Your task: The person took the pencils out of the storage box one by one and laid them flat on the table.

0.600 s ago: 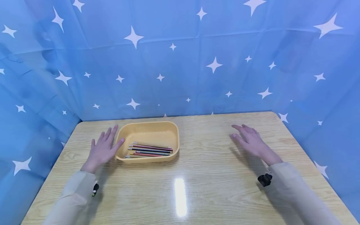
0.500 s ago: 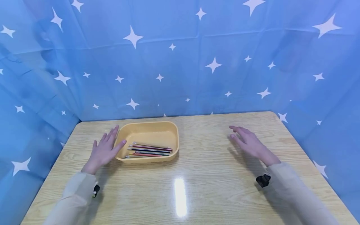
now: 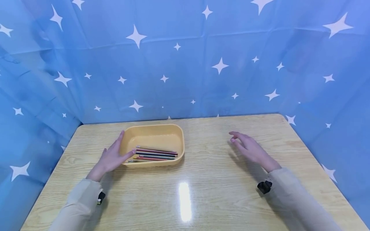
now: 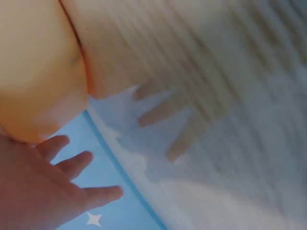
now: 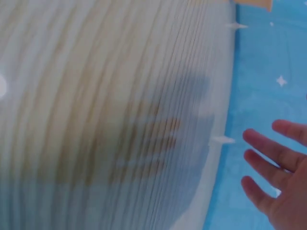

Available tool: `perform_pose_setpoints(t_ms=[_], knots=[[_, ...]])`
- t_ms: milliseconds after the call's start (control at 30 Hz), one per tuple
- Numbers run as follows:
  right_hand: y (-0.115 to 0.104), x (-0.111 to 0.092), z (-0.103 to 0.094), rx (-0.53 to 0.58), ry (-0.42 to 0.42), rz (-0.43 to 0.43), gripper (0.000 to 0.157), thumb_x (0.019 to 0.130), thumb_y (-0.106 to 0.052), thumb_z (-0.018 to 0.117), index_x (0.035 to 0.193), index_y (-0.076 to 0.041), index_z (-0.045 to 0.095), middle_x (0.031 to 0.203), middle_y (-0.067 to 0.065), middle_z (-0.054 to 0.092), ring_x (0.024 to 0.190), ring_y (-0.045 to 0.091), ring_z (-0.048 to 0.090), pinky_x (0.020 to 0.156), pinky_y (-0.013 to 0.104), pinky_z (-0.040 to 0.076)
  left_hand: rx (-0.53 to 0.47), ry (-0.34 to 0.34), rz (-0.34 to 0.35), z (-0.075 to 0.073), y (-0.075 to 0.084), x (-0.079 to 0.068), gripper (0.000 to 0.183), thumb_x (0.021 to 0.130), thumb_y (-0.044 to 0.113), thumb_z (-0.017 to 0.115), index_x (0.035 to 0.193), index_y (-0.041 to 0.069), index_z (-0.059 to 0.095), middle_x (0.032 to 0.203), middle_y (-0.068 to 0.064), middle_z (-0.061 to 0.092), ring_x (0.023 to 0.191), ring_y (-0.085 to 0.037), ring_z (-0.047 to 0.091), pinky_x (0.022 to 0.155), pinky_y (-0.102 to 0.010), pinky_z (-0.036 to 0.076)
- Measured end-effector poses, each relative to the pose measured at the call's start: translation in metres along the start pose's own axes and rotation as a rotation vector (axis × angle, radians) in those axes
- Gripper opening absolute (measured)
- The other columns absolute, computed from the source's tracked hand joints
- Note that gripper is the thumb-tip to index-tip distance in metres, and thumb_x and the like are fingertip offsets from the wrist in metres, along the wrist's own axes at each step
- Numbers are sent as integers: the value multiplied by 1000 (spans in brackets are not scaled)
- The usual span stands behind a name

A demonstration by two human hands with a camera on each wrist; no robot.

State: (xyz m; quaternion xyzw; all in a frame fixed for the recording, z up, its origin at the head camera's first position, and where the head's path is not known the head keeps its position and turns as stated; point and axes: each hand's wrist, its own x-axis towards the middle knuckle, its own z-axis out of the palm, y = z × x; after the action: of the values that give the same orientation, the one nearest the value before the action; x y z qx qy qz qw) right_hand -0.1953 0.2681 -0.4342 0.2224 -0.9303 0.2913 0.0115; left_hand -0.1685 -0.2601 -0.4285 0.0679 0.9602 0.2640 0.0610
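Note:
A shallow yellow tray [image 3: 154,130] stands on the wooden table, left of the middle. Several pencils [image 3: 156,154] with eraser ends lie side by side in its front part. At the tray's left end is my left hand [image 3: 111,158], fingers spread, the thumb reaching over the front left corner and overlapping the pencils in the head view. The left wrist view shows that hand [image 4: 43,187] beside the tray's wall [image 4: 43,72]. Well to the right, my right hand [image 3: 250,149] hovers over bare wood with relaxed fingers and holds nothing; in the right wrist view its fingers [image 5: 268,143] are apart.
The light wooden table [image 3: 216,179] has a bright light reflection near its front middle. A blue curtain [image 3: 190,64] with white stars hangs behind and at both sides. Each wrist carries a black device, such as the right one [image 3: 264,186].
My left hand has moved slightly right, its thumb farther over the tray's corner. My right hand has drifted left toward the tray. Tray and pencils stay in place.

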Motion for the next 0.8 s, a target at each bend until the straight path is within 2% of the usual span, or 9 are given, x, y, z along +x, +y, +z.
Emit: perform_pose_setpoints(t_ms=[100,300,533,700,800], knots=[[-7,3,6,19,-10,-8,48,105,-31,39,141,1,45,134,21,53,120,40,50,99,57,38,-24,-23,12,2,3,1,111,86,59,61,153,4,-7,154,-29,14,137,-50,17,98,-79,6],[-31,21,17,73,-26,-34,49,105,-34,38,140,-1,46,136,17,53,126,36,47,104,54,35,-23,-57,51,3,7,4,120,80,57,69,152,0,-8,154,-30,12,138,-51,14,101,-76,6],[-64,46,30,148,-16,-80,44,104,-32,41,137,-4,51,123,14,61,109,28,58,92,51,46,-58,-113,78,-2,4,5,127,76,53,75,151,-2,-12,153,-34,7,137,-54,7,103,-74,5],[-86,62,40,196,14,-183,37,102,-25,48,131,-3,56,117,8,63,98,21,60,81,41,52,-127,-138,100,-3,0,5,130,75,49,78,150,0,-16,154,-33,0,138,-53,4,103,-74,2],[-98,71,47,227,14,-263,33,101,-19,50,126,0,59,118,9,64,95,20,62,77,36,53,-183,-148,122,-2,-2,7,129,75,44,79,150,2,-18,155,-30,-4,139,-51,4,103,-73,3]])
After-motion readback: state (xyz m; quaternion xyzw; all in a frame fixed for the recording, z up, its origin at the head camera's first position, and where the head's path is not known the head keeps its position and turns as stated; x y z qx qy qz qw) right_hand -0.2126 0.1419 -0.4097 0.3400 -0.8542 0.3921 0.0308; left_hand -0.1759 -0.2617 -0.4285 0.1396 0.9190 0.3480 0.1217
